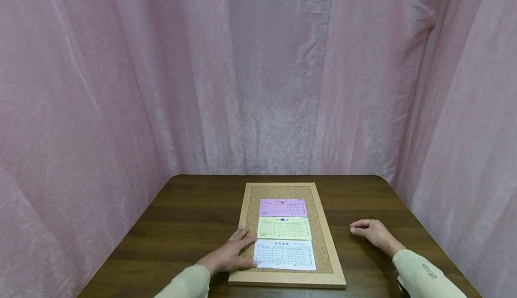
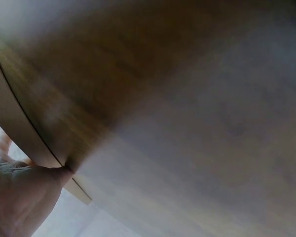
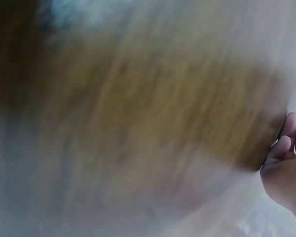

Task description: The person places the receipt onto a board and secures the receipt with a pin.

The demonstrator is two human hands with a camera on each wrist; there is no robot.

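In the head view a cork board [image 1: 325, 248] with a light wooden frame lies on the table. On it sit a purple form slip [image 1: 282, 208] with a small pin at its top, a pale yellow slip [image 1: 284, 230] with a blue pushpin [image 1: 282, 220], and a white slip [image 1: 284, 257] nearest me, with no pin visible. My left hand [image 1: 231, 252] rests with spread fingers over the board's left side, fingertips at the white slip's left edge. Right of the board, my right hand [image 1: 375, 234] is low over the table, thumb and forefinger close together; whether something small is between them is unclear.
The dark wooden table [image 1: 181, 226] extends on both sides of the board. Pink curtains [image 1: 278, 87] hang behind and along both sides. Both wrist views are blurred and mostly filled by the tabletop [image 2: 202, 148].
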